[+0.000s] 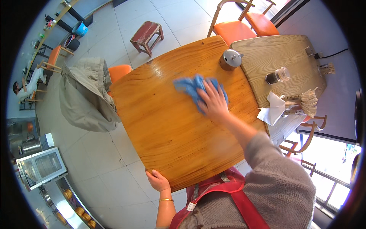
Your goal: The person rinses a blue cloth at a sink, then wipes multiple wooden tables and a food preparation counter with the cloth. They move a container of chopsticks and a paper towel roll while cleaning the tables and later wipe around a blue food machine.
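Observation:
My right hand (213,101) lies on a crumpled blue cloth (190,87), pressing it against the wooden table top (160,123) right of its middle. Slight blur shows at the cloth's left end. My left hand (157,180) grips the table's near left corner, and a gold-coloured bracelet (166,199) circles that wrist. Beyond the cloth, near the table's far right edge, stands a lidded metal pot (230,59).
An adjoining table (266,54) holds a glass jar (277,75), napkins (273,108) and a holder of chopsticks (308,103). A jacket (85,97) hangs at the left over an orange chair (120,73). A red stool (145,35) stands beyond; a person sits far left.

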The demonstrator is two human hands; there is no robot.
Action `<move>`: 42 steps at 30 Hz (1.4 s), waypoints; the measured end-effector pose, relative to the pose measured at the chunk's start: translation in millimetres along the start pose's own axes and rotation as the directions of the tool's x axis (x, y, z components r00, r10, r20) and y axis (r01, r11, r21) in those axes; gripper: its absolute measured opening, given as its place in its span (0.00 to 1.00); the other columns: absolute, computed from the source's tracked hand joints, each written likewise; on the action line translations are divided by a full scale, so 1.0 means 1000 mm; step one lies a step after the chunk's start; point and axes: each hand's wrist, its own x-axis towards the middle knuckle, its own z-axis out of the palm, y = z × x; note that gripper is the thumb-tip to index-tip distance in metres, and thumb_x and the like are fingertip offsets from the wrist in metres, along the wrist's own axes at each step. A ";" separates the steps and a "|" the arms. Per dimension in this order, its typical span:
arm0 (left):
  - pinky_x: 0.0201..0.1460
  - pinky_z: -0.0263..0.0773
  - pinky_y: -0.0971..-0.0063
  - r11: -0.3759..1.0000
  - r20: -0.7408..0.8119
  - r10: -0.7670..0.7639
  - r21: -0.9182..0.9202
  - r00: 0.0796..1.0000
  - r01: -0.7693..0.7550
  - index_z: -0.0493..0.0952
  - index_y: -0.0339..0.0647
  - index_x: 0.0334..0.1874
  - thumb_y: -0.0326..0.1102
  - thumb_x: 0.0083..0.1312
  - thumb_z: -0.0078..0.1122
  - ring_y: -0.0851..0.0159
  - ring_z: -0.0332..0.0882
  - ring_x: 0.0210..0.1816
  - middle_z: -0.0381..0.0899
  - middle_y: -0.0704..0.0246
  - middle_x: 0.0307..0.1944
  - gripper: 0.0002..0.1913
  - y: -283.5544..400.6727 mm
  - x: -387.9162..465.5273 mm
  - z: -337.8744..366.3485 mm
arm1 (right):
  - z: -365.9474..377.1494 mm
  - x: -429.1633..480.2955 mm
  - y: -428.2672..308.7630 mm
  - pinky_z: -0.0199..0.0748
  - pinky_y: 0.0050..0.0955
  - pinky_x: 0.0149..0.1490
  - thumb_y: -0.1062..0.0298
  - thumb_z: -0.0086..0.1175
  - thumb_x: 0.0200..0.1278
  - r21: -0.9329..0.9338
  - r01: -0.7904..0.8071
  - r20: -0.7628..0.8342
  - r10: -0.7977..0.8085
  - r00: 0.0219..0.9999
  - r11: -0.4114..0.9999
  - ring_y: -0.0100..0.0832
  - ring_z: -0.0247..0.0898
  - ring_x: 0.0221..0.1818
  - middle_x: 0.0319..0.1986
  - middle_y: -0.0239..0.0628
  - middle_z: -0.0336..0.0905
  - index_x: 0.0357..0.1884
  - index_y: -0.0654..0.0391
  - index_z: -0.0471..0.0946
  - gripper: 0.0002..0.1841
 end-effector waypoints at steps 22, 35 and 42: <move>0.50 0.70 0.60 0.994 -0.047 -0.106 0.031 0.993 0.107 0.62 0.41 0.66 0.45 0.71 0.44 0.50 0.74 0.49 0.76 0.55 0.49 0.24 0.007 0.002 0.002 | 0.046 0.227 0.087 0.63 0.43 0.62 0.67 0.47 0.59 -0.065 -0.367 0.132 0.372 0.919 0.928 0.46 0.62 0.62 0.59 0.36 0.70 0.58 0.41 0.73 0.23; 0.50 0.72 0.61 0.999 -0.120 0.031 -0.025 0.992 -0.034 0.63 0.41 0.68 0.54 0.73 0.34 0.51 0.75 0.49 0.77 0.57 0.49 0.29 -0.007 0.002 0.004 | 0.003 -0.214 -0.146 0.60 0.47 0.62 0.70 0.52 0.50 0.613 0.439 0.263 -0.694 0.671 0.657 0.41 0.55 0.67 0.62 0.36 0.65 0.51 0.48 0.76 0.22; 0.49 0.72 0.59 0.992 -0.098 0.077 -0.091 0.992 -0.086 0.63 0.42 0.66 0.59 0.73 0.27 0.49 0.75 0.49 0.77 0.57 0.49 0.31 0.000 -0.002 0.000 | -0.017 -0.123 0.032 0.65 0.44 0.60 0.72 0.53 0.55 0.186 -0.004 -0.138 0.030 0.990 0.983 0.45 0.66 0.60 0.54 0.42 0.75 0.47 0.51 0.79 0.16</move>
